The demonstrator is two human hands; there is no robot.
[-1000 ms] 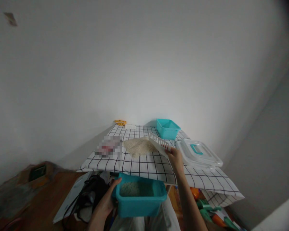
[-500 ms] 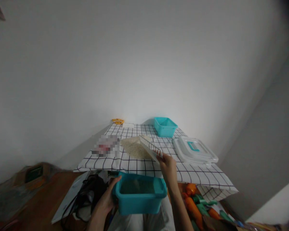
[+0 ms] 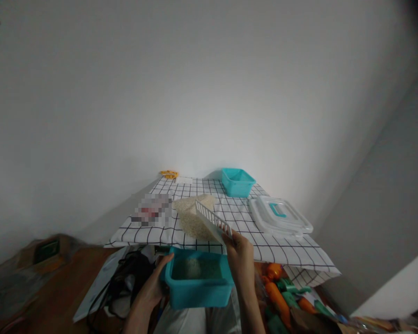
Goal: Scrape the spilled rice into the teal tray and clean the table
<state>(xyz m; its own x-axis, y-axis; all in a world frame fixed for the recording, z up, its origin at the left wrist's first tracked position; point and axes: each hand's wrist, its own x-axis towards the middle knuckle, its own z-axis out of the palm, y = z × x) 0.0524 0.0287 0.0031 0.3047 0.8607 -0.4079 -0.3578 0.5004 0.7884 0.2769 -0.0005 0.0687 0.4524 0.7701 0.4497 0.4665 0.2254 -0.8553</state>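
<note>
My left hand grips the left side of a teal plastic bin, just below the table's front edge and above my lap. Some pale grain lies inside it. In my right hand is a white slotted plastic strip, held at a slant with its far end up and to the left. The strip stands against the near right side of a heap of rice-like grain on the checked cloth. Part of the heap is hidden behind the strip.
A second teal bin stands at the back right of the table. Clear lids with a teal handle lie at the right. A blurred-out packet lies left. Orange and green items sit below the table's right front.
My right hand has drawn the white strip slightly nearer and left. The grain heap now spreads closer to the table's front edge, and more grain shows inside the held bin.
</note>
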